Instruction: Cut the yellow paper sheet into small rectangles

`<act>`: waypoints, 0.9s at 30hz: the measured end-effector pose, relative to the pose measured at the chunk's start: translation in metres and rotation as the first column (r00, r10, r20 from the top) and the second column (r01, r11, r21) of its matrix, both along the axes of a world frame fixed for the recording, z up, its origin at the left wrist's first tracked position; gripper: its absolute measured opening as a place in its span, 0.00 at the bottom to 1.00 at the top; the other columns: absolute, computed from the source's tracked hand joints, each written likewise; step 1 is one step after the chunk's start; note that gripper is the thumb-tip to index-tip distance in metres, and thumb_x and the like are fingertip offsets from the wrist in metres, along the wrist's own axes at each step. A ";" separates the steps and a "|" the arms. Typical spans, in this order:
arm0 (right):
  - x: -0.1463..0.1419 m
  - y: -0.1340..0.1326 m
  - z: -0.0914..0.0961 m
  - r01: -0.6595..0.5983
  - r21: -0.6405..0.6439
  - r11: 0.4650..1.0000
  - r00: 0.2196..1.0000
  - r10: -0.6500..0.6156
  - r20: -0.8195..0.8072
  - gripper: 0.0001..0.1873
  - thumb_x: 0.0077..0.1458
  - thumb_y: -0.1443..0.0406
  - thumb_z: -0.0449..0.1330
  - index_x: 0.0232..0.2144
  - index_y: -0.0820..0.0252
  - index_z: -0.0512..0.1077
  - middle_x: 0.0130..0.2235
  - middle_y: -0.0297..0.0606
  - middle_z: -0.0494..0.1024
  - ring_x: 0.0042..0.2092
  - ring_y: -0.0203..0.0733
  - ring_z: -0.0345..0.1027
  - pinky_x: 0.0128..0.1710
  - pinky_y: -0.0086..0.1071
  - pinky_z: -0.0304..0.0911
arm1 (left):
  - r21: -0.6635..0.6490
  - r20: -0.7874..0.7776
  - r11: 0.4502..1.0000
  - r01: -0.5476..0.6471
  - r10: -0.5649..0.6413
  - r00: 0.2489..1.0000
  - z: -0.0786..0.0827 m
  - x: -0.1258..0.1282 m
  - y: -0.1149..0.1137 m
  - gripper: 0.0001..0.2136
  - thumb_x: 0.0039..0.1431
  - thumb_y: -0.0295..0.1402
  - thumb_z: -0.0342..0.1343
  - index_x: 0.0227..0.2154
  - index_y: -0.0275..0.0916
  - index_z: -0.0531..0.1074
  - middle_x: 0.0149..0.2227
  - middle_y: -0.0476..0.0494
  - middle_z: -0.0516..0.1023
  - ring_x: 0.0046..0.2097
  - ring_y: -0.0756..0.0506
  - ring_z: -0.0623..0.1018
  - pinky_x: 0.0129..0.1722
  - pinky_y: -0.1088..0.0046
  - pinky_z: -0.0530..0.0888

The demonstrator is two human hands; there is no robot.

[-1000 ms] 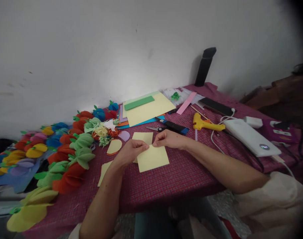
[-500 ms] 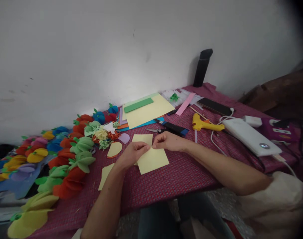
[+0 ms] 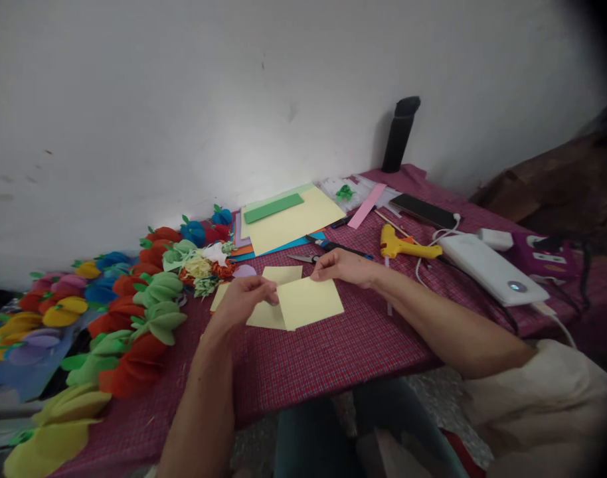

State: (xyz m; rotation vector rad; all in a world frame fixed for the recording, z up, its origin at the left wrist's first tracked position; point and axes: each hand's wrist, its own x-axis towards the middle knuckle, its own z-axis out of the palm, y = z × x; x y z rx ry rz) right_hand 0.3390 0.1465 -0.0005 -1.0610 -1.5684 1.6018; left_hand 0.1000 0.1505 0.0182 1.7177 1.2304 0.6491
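My right hand [image 3: 342, 266] pinches the top edge of a pale yellow paper sheet [image 3: 309, 303], lifted a little above the red checked tablecloth [image 3: 333, 358]. My left hand [image 3: 244, 299] pinches a second pale yellow piece [image 3: 264, 316] that lies partly under the first. A third yellow piece [image 3: 282, 273] lies flat just behind both hands. Black scissors [image 3: 308, 258] rest beyond my right hand.
Paper flowers in red, green, blue and yellow [image 3: 134, 312] fill the table's left. A stack of coloured sheets [image 3: 288, 219] lies at the back by the wall. A yellow glue gun [image 3: 406, 247], a white power bank [image 3: 490, 269], a phone [image 3: 426, 211] and a black bottle [image 3: 399, 134] are at the right.
My hands have drawn apart: the left pulled one yellow piece leftward while the right lifted the other sheet off the cloth. The camera has shifted slightly.
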 end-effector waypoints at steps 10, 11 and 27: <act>-0.005 0.000 -0.002 -0.027 -0.018 0.999 0.999 0.027 0.028 0.09 0.41 0.61 0.61 0.20 0.63 0.71 0.18 0.29 0.68 0.21 0.28 0.57 0.23 0.25 0.52 | -0.154 0.003 0.986 0.063 -0.063 0.998 -0.009 0.022 -0.008 0.15 0.45 0.44 0.55 0.21 0.34 0.71 0.18 0.51 0.70 0.20 0.53 0.66 0.19 0.79 0.59; -0.001 0.002 -0.001 -0.024 -0.020 0.999 0.999 0.025 0.031 0.10 0.41 0.61 0.61 0.21 0.63 0.71 0.19 0.30 0.68 0.22 0.28 0.58 0.23 0.25 0.53 | -0.176 0.015 0.984 0.037 -0.035 0.999 -0.008 0.020 -0.008 0.15 0.44 0.43 0.55 0.21 0.34 0.71 0.18 0.51 0.70 0.19 0.53 0.66 0.19 0.79 0.59; -0.020 -0.011 0.005 -0.089 0.238 0.967 0.985 0.050 0.164 0.10 0.43 0.61 0.58 0.23 0.65 0.71 0.19 0.27 0.63 0.22 0.28 0.50 0.22 0.25 0.45 | -0.033 -0.103 0.967 0.254 -0.256 0.961 0.009 0.027 -0.019 0.15 0.49 0.43 0.50 0.23 0.34 0.71 0.18 0.53 0.64 0.20 0.55 0.61 0.18 0.80 0.54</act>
